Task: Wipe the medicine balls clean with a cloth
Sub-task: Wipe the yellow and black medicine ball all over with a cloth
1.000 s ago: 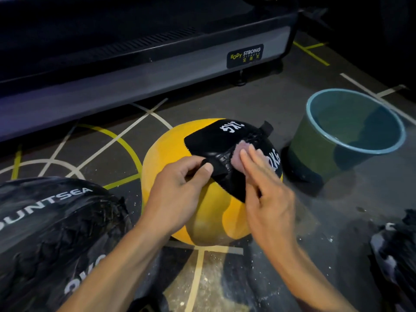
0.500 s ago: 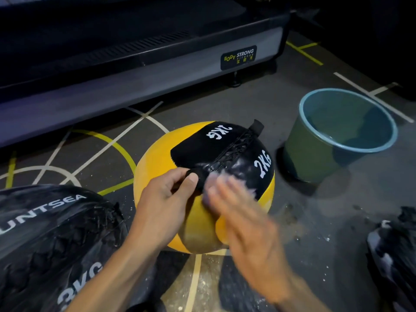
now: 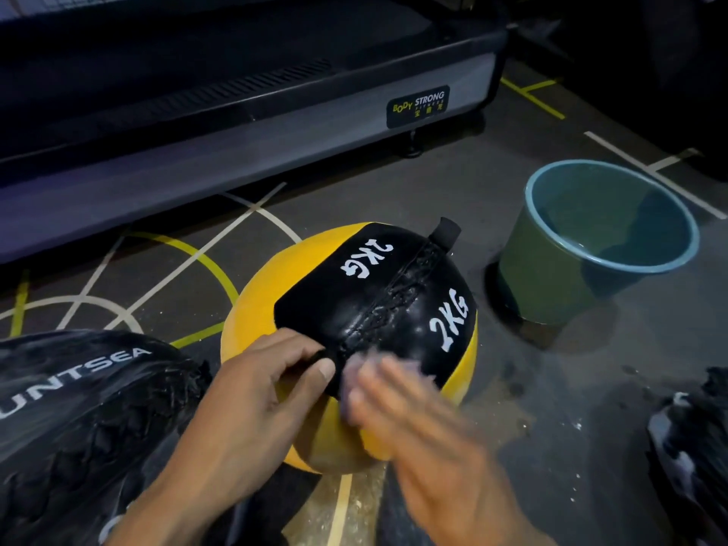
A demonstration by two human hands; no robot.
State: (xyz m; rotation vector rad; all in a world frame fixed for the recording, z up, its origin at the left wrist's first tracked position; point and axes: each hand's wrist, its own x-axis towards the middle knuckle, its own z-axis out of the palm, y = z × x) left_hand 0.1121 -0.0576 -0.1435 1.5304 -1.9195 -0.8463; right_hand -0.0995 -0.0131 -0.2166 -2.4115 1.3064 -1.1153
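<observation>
Yellow-black medicine ball (image 3: 315, 285) | left hand (image 3: 252, 403) pinches its strap | right hand (image 3: 425, 423) (blurred) fingers extended on cloth (image 3: 356, 368)

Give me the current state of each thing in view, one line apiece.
yellow medicine ball: on the floor, black panel glossy.
left hand: pinches the ball's black tab.
right hand: motion-blurred, fingers straight, pressing the cloth.
cloth: under the right fingers, on the ball.
bucket: upright, holds water.
black medicine ball: untouched, beside the yellow one.
</observation>
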